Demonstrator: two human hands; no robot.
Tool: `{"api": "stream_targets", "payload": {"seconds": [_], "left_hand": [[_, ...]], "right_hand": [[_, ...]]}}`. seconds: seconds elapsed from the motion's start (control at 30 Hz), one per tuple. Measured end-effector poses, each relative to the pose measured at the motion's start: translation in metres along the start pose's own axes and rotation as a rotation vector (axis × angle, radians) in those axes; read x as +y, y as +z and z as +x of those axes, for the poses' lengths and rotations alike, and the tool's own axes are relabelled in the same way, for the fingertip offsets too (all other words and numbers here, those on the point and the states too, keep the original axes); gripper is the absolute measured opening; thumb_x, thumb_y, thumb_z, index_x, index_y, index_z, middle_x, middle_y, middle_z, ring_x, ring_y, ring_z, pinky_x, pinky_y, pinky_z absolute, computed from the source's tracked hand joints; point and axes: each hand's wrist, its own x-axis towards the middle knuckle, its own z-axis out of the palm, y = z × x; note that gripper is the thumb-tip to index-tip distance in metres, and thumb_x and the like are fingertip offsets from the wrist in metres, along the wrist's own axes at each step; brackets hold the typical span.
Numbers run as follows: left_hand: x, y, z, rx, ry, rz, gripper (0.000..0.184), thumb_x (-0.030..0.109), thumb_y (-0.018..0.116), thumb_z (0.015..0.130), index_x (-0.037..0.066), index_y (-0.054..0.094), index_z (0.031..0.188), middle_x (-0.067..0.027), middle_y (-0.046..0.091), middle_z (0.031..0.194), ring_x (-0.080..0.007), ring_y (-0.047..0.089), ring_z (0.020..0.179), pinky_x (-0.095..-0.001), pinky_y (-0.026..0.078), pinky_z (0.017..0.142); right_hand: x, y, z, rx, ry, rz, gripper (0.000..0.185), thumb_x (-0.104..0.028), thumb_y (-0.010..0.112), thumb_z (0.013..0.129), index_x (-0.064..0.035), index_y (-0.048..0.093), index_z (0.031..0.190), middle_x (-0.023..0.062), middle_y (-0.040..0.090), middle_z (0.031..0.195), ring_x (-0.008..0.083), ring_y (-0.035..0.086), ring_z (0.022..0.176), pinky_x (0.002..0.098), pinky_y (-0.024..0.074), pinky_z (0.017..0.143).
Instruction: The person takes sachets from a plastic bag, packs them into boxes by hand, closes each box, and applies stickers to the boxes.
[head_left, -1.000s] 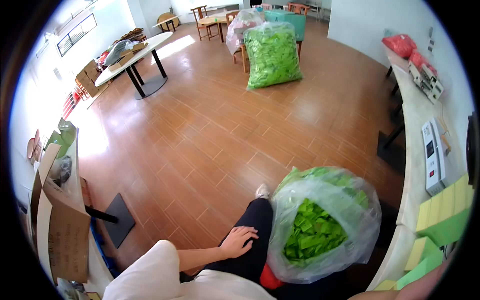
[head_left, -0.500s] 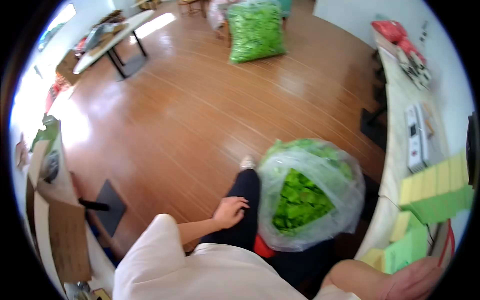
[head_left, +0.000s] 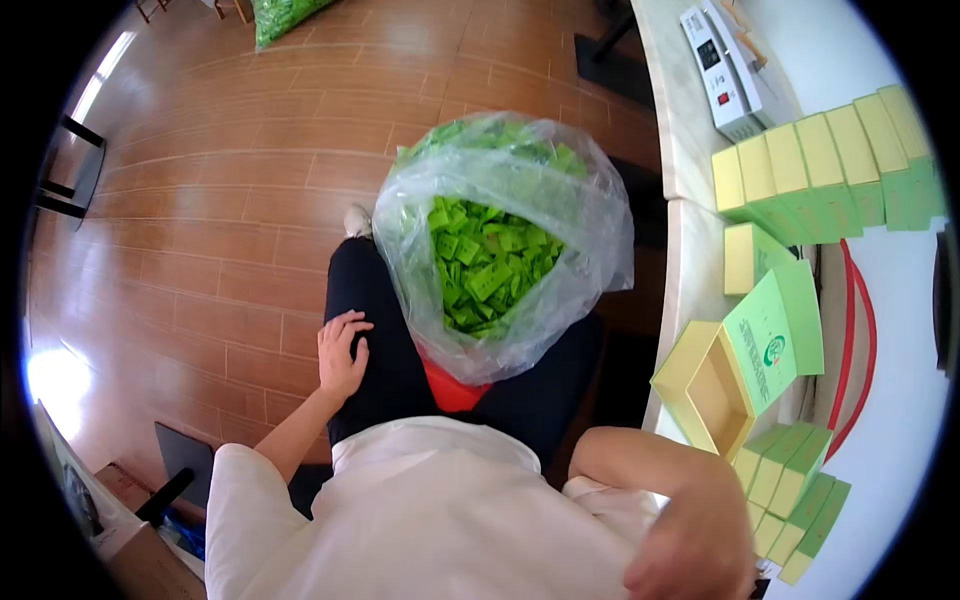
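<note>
My left hand (head_left: 343, 350) rests on my left thigh, fingers spread, holding nothing. Between my knees stands a clear plastic bag (head_left: 590, 240), its mouth open over many small green packets (head_left: 485, 265). Something red (head_left: 455, 388) shows beneath the bag. Low on the right, my right hand (head_left: 685, 560) is bent in near my side, blurred, and its fingers cannot be made out. An open green and yellow box (head_left: 705, 385), with no contents visible, lies on the right-hand table beyond my right forearm.
Along the right table (head_left: 690, 245) stand a row of green and yellow boxes (head_left: 800, 165), stacked boxes (head_left: 790, 470) and a white machine (head_left: 722, 75). Another bag of green packets (head_left: 285, 18) is on the floor ahead. A table base (head_left: 185, 460) is at lower left.
The view has swung right and down, bringing the open box and stacked boxes into sight. My right arm has bent in towards my body. My left hand stays on my thigh.
</note>
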Motion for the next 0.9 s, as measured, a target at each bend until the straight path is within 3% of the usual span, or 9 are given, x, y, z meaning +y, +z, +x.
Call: {"api": "stream_targets", "payload": {"seconds": [0.1,0.17,0.23,0.3,0.4,0.5,0.67,0.83,0.9], "left_hand": [[0.0,-0.001,0.002,-0.02,-0.009,-0.001,0.023,0.005,0.056,0.079,0.008,0.062,0.101,-0.0098,0.058,0.115,-0.0289,0.051,0.116,-0.0419,0.034,0.098],[0.0,0.0,0.004,-0.044,-0.022,-0.007,0.023,0.005,0.056,0.079,0.008,0.062,0.101,-0.0097,0.058,0.115,-0.0288,0.051,0.116,-0.0417,0.034,0.098],[0.001,0.001,0.006,-0.046,-0.031,0.01,0.022,0.006,0.056,0.079,0.008,0.062,0.101,-0.0098,0.058,0.115,-0.0287,0.051,0.116,-0.0416,0.034,0.099],[0.002,0.003,0.008,-0.064,-0.045,0.007,0.021,0.007,0.056,0.079,0.009,0.063,0.1,-0.0094,0.059,0.115,-0.0286,0.051,0.116,-0.0414,0.034,0.099],[0.002,0.007,0.015,-0.066,-0.034,0.029,0.019,0.008,0.057,0.08,0.009,0.063,0.098,-0.0083,0.059,0.113,-0.028,0.052,0.113,-0.0407,0.035,0.097],[0.004,0.01,0.022,-0.065,-0.068,0.044,0.018,0.007,0.058,0.079,0.01,0.063,0.096,-0.007,0.059,0.108,-0.0273,0.053,0.107,-0.0402,0.036,0.094],[0.009,0.015,0.039,0.001,-0.083,0.115,0.017,0.006,0.06,0.079,0.009,0.062,0.096,-0.0066,0.059,0.1,-0.0267,0.054,0.1,-0.0387,0.037,0.089],[0.016,0.04,0.066,-0.016,-0.129,-0.134,0.027,0.002,0.066,0.079,0.005,0.058,0.104,-0.0105,0.06,0.1,-0.0259,0.059,0.096,-0.036,0.043,0.087],[0.019,0.063,0.074,-0.083,-0.266,-0.483,0.039,0.007,0.068,0.082,0.003,0.052,0.116,-0.012,0.06,0.107,-0.0245,0.059,0.102,-0.0362,0.043,0.094]], "right_hand": [[0.038,0.006,-0.047,-0.172,0.217,-0.156,0.01,-0.012,0.051,0.092,-0.0057,0.058,0.09,0.0067,0.058,0.083,0.0163,0.054,0.073,0.0306,0.0435,0.065],[0.086,-0.012,-0.076,0.25,0.53,0.025,0.011,-0.012,0.052,0.092,-0.0032,0.058,0.096,0.0072,0.059,0.08,0.0154,0.056,0.066,0.0289,0.0454,0.056],[0.141,-0.033,-0.105,1.0,0.822,0.373,0.019,-0.013,0.05,0.094,0.0009,0.057,0.105,0.0079,0.06,0.077,0.0135,0.056,0.061,0.0245,0.0469,0.05],[0.223,-0.069,-0.18,1.318,1.116,-0.309,0.035,0.0,0.047,0.09,-0.0031,0.049,0.125,0.0075,0.06,0.085,0.0142,0.057,0.066,0.025,0.0484,0.057],[0.303,-0.078,-0.273,0.905,1.54,-1.1,0.055,0.003,0.054,0.081,-0.0081,0.046,0.134,0.0144,0.055,0.124,0.0317,0.049,0.119,0.0445,0.0389,0.102],[0.342,-0.081,-0.316,0.45,1.548,-1.391,0.062,0.003,0.056,0.079,-0.0084,0.042,0.138,0.0147,0.045,0.137,0.0309,0.038,0.131,0.0469,0.0274,0.111],[0.353,-0.082,-0.34,0.267,1.712,-1.406,0.03,-0.003,0.062,0.08,-0.0057,0.061,0.11,0.0152,0.057,0.108,0.0313,0.047,0.116,0.0483,0.0266,0.11],[0.325,-0.077,-0.321,0.674,1.883,-0.914,0.029,-0.013,0.059,0.089,-0.0024,0.057,0.116,0.0157,0.057,0.117,0.0329,0.054,0.111,0.0437,0.0387,0.1],[0.321,-0.071,-0.32,1.218,1.57,-0.523,0.037,-0.019,0.055,0.094,-0.0018,0.052,0.126,0.0141,0.057,0.124,0.0272,0.056,0.112,0.0361,0.0436,0.094]]}}
